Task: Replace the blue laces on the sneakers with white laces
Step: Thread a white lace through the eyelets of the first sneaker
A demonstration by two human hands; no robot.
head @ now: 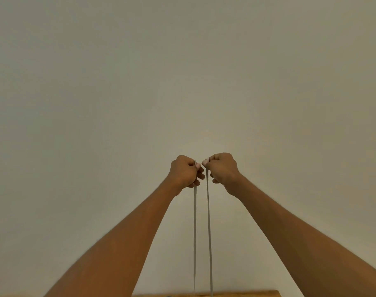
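Up in front of the bare wall (182,61), the white lace (208,221) hangs in two taut strands, one end pinched in each raised grip: the left hand (186,172) and the right hand (222,168), fists almost touching. The strands run down past the table (247,293) edge; the sneaker itself is out of sight. I'd worry the ends come out uneven, or a hard tug lifts the shoe unseen.
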